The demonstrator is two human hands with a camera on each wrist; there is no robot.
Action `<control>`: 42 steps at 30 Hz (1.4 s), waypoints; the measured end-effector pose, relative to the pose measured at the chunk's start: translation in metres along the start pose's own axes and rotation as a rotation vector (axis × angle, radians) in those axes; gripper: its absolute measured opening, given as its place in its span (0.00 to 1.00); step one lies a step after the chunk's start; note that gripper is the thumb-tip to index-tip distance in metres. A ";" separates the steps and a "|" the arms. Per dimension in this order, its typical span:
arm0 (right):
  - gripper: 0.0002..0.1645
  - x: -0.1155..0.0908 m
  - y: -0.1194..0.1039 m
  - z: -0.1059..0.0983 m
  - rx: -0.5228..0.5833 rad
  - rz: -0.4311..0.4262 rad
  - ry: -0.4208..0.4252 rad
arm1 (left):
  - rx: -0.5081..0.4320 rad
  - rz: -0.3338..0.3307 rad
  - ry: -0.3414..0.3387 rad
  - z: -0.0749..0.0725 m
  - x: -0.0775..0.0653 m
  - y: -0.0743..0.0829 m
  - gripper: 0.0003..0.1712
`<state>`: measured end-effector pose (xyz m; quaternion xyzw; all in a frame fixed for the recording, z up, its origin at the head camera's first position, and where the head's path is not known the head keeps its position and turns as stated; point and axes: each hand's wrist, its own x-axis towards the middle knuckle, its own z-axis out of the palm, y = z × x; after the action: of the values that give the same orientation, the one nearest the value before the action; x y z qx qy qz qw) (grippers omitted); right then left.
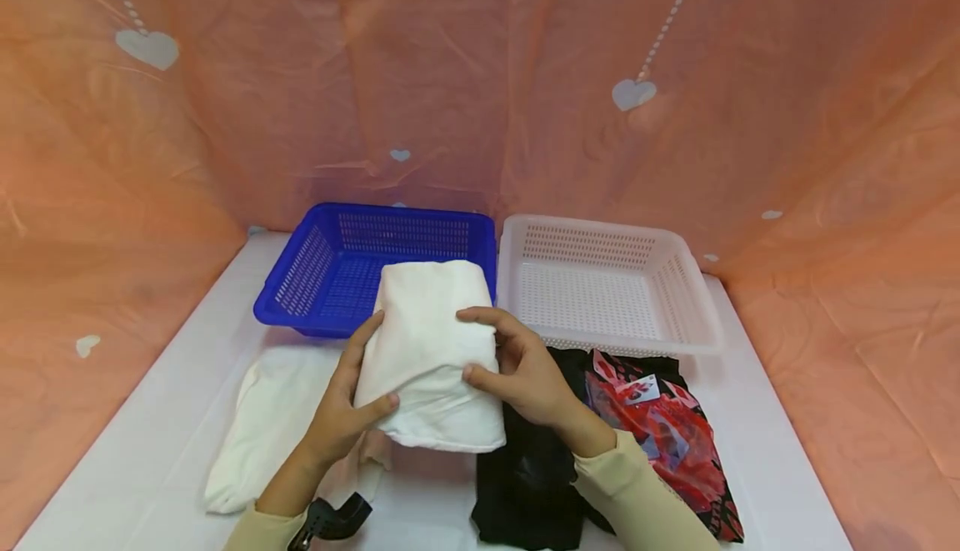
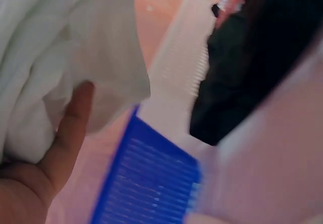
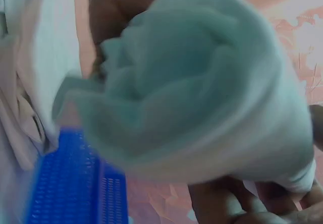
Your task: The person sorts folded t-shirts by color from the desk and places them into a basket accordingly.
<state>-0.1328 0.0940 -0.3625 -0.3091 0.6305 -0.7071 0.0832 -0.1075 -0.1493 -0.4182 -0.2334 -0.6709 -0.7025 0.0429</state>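
Observation:
A thick folded white cloth [image 1: 431, 326] is held up between both hands, in front of the two baskets. My left hand [image 1: 341, 422] grips its left side, thumb on the near face. On the right side my right hand [image 1: 532, 372] grips it, with thumb and fingers spread over the face. From the right wrist view, the cloth [image 3: 202, 93] shows its rolled layers end-on. In the left wrist view, one finger [image 2: 75, 123] presses against the hanging cloth [image 2: 106, 42].
A blue basket [image 1: 303, 284] stands at the back left, a white basket [image 1: 585, 293] beside it. Another white cloth [image 1: 273, 422] lies at the left. Black fabric [image 1: 532, 484] and a red-and-black printed garment [image 1: 675, 443] lie at the right. An orange curtain [image 1: 427, 101] closes the back.

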 end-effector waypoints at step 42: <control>0.38 0.139 0.110 -0.017 -0.583 0.280 0.230 | 0.721 -0.117 0.090 -0.089 0.125 -0.049 0.38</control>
<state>-0.2830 0.0165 -0.4206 -0.1487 0.8477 -0.5090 0.0158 -0.2608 -0.1989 -0.4147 -0.1332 -0.8851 -0.4317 0.1117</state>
